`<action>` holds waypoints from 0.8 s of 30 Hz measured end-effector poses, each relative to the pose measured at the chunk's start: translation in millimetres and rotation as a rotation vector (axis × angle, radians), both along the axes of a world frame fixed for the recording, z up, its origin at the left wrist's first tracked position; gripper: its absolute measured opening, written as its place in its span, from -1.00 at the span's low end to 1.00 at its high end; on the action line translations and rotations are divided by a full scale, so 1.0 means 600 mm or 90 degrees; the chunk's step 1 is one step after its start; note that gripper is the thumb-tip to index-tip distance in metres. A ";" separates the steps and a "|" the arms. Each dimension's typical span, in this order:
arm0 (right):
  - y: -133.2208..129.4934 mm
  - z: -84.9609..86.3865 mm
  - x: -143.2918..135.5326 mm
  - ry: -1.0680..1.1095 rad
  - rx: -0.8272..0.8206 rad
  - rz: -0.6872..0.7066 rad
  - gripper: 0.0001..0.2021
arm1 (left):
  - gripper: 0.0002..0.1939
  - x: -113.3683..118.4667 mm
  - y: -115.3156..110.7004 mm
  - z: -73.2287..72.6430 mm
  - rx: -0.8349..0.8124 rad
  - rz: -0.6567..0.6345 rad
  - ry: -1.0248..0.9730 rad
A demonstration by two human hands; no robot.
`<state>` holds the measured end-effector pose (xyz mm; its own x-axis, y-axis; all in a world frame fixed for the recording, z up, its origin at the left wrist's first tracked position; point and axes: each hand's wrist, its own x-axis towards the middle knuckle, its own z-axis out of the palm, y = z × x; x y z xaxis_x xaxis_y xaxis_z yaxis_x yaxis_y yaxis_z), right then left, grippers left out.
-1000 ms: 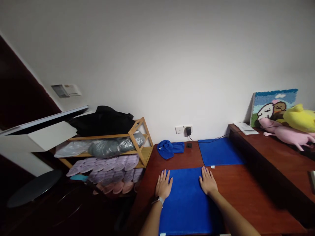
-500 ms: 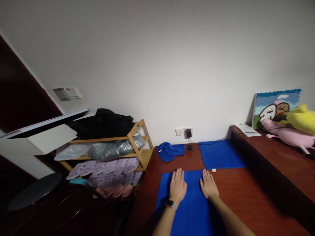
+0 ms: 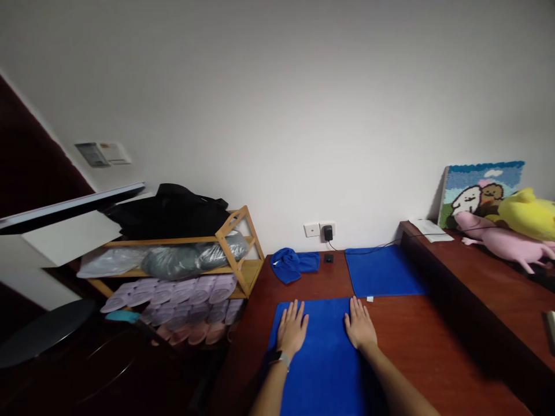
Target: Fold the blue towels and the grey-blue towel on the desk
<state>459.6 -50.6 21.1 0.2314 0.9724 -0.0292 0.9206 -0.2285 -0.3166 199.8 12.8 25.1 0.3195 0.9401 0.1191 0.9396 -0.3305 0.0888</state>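
From the head camera, a smooth blue rectangular cloth (image 3: 321, 358) lay spread on a reddish-brown wooden tabletop (image 3: 425, 335). The left hand (image 3: 292, 332), with a watch (image 3: 281, 359) at its wrist, rested palm down near the cloth's far left corner, fingers extended and slightly parted. The right hand (image 3: 362, 328) was also open and palm down, at the far right corner and along the right edge. Neither hand gripped anything.

Beyond the right hand, a second flat blue cloth (image 3: 381, 273) with a small white tag (image 3: 370, 299) lay near the wall, a thin black cable crossing its far edge. To its left, a crumpled blue cloth (image 3: 287, 264) sat partly bunched, near a black plug-in adapter (image 3: 328, 233) on the wall.

As far as could be judged, two cloths were already laid out flat, the nearer one looking mostly smooth; the third was not spread.

The near edge of the cloth under the hands ran out of view at the bottom, and both forearms were cut off there. Palms hid the cloth beneath them, shadow obscured its lower right side, and the floor area at left was too dark to read.
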 end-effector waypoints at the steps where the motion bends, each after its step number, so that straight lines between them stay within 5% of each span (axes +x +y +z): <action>1: 0.000 -0.001 -0.001 0.002 0.001 -0.003 -0.29 | -0.36 -0.025 0.005 0.000 0.001 0.024 0.006; 5: 0.002 -0.006 -0.002 -0.009 -0.007 -0.013 -0.28 | -0.35 -0.076 0.013 -0.003 0.004 0.064 0.008; 14: -0.029 0.000 -0.011 -0.014 -0.042 -0.019 -0.28 | -0.35 -0.063 0.005 0.020 0.026 0.052 -0.002; 18: -0.064 0.001 -0.022 -0.007 -0.031 0.006 -0.28 | -0.36 0.001 -0.033 0.027 0.098 -0.039 -0.062; 24: -0.078 0.014 -0.026 -0.001 -0.032 0.013 -0.31 | -0.35 0.158 -0.114 0.004 0.013 -0.204 -0.095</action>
